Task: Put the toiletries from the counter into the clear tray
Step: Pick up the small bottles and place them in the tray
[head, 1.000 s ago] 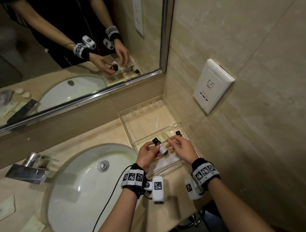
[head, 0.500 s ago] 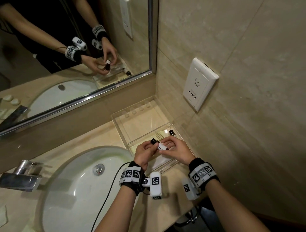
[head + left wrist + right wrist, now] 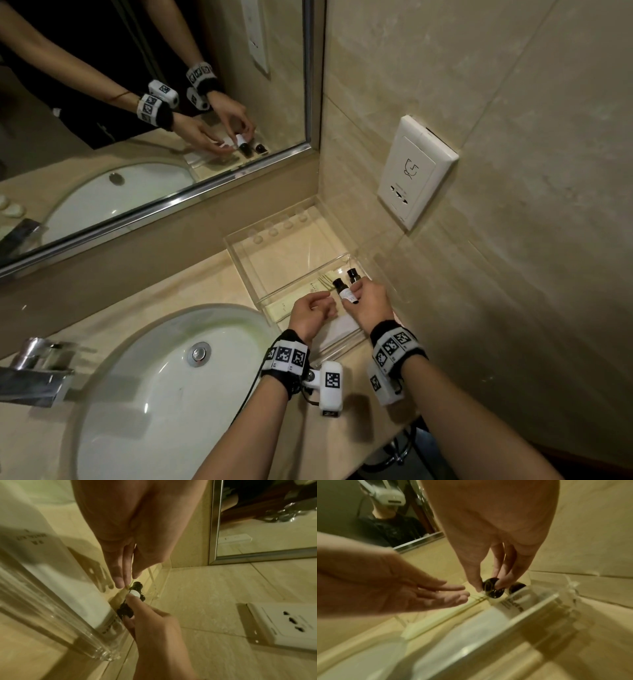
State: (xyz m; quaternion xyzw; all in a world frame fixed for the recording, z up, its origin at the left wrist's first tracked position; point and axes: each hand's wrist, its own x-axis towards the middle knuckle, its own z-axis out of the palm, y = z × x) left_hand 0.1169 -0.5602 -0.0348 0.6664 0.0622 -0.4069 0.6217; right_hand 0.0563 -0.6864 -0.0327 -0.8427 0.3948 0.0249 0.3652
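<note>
Hands | right hand (image 3: pixel 370 301) pinches small dark bottle with white label (image 3: pixel 346 292), low inside clear plastic tray (image 3: pixel 239 253) | bottle leans, cap pointing away, just left of second same bottle (image 3: pixel 352 275) standing by wall | left hand (image 3: pixel 310 311) loose, empty, just beside | bottles: two; flat white packets in tray: count unclear

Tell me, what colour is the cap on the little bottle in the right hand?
Black. The cap of the little bottle shows best in the head view.
</note>
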